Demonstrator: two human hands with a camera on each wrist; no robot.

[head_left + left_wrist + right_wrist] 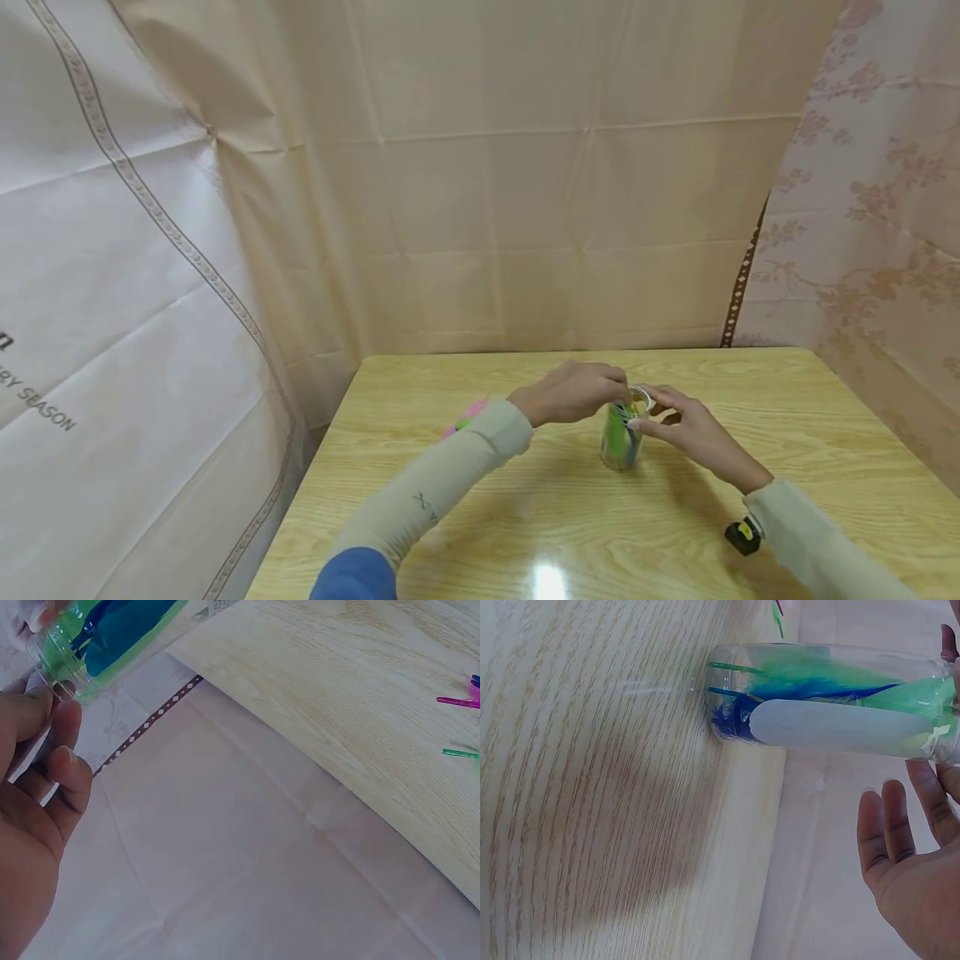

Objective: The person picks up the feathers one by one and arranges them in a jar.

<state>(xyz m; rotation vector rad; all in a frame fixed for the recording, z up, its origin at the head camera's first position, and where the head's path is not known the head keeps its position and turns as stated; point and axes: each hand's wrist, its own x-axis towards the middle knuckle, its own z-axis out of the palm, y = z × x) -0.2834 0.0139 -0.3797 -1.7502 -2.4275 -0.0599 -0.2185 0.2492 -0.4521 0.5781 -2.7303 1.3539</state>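
A clear plastic jar (617,446) stands upright on the table, holding green and blue feathers (810,679); a pale oval label (840,726) shows on its side. My right hand (693,429) grips the jar near its rim between thumb and fingers, while two other fingers extend beside it in the right wrist view. From the left, my left hand (577,393) reaches over the mouth, fingertips down at the opening. In the left wrist view the left hand (45,772) has bent fingers at the rim; I cannot tell whether they pinch a feather.
Pink and green feathers (472,414) lie on the wooden table (420,517), partly behind the left sleeve. A small black and yellow object (744,535) is at the right cuff. Hanging cloths (480,208) border the table's back and sides.
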